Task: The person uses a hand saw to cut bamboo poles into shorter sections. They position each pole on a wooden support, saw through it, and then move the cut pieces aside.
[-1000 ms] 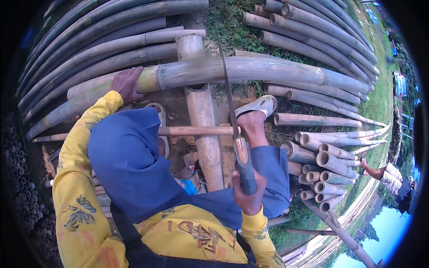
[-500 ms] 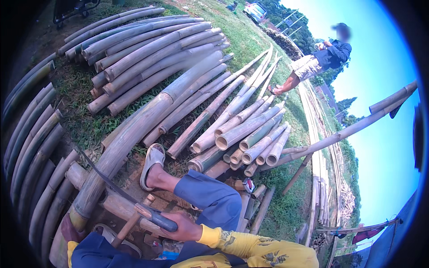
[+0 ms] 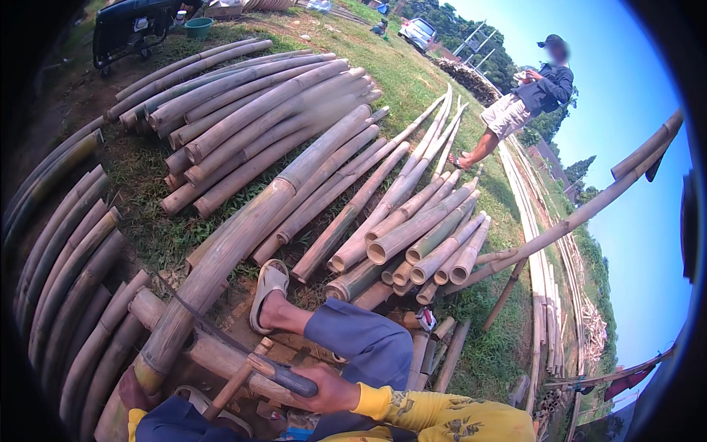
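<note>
My right hand is closed round the dark handle of a curved hand saw. Its long thin blade lies across a thick bamboo pole; the teeth are too small to see. Fingers wrapped, my left hand grips the same pole near its lower end. That pole slants over a shorter bamboo piece lying crosswise. A slim wooden stick crosses just beneath the saw's handle. My bent leg in blue trousers is beside the work, a sandal on its foot.
Cut bamboo poles are piled ahead, with more poles at the left and hollow-ended ones right of centre. A raised bamboo pole slants up at the right. Another person stands at the far right. A black wheeled machine stands far left.
The whole scene has shifted down and slightly right in view, so more of the machine and a green basin shows. Both hands keep their holds on the saw and the bamboo pole.
</note>
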`<state>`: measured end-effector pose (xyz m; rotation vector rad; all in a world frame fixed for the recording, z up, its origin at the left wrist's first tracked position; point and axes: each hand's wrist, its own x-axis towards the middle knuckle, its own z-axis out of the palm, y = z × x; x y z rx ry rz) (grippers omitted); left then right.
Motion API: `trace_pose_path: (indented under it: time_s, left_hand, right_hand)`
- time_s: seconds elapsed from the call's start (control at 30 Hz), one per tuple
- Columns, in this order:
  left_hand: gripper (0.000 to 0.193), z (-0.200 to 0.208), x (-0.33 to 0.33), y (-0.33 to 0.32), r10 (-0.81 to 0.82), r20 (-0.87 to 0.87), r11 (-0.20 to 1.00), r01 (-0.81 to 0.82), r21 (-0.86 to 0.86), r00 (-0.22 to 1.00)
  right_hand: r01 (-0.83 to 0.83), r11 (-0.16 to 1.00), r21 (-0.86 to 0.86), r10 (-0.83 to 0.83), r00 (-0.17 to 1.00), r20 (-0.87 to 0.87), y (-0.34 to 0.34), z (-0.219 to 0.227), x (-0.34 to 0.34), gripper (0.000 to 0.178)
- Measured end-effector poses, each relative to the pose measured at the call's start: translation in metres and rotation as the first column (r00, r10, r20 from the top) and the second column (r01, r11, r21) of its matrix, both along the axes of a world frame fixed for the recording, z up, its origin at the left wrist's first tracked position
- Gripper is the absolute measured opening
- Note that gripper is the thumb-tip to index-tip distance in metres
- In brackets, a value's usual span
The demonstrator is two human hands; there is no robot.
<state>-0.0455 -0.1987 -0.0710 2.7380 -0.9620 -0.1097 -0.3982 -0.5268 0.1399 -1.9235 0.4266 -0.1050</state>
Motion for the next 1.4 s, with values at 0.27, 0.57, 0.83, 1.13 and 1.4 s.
trace_pose_path:
  time_s: [0.27,0.57,0.83,1.13,1.4]
  left_hand:
    - [0.096,0.023,-0.005,0.008,-0.050,-0.003,0.998,0.050,0.034,0.999]
    - [0.090,0.040,-0.010,0.019,0.041,-0.042,0.993,-0.036,0.113,0.998]
    - [0.093,0.040,-0.014,0.010,0.040,-0.104,0.990,-0.025,0.139,0.994]
    - [0.090,0.044,-0.006,0.015,0.033,-0.099,0.994,-0.022,0.109,0.995]
    - [0.089,0.035,-0.008,0.013,0.011,-0.082,0.997,-0.004,0.079,0.997]
  right_hand:
    - [0.048,0.998,-0.037,-0.049,0.998,-0.026,0.001,0.001,0.019,0.026]
    - [0.008,0.999,-0.042,-0.007,0.999,0.031,0.008,-0.072,0.127,0.017]
    - [0.014,0.995,-0.104,-0.004,0.995,0.099,-0.011,-0.141,0.081,0.015]
    - [0.061,0.989,-0.137,-0.084,0.982,-0.169,0.023,0.008,-0.039,0.017]
    - [0.044,0.998,-0.053,-0.051,0.989,-0.138,-0.006,-0.047,0.069,0.007]
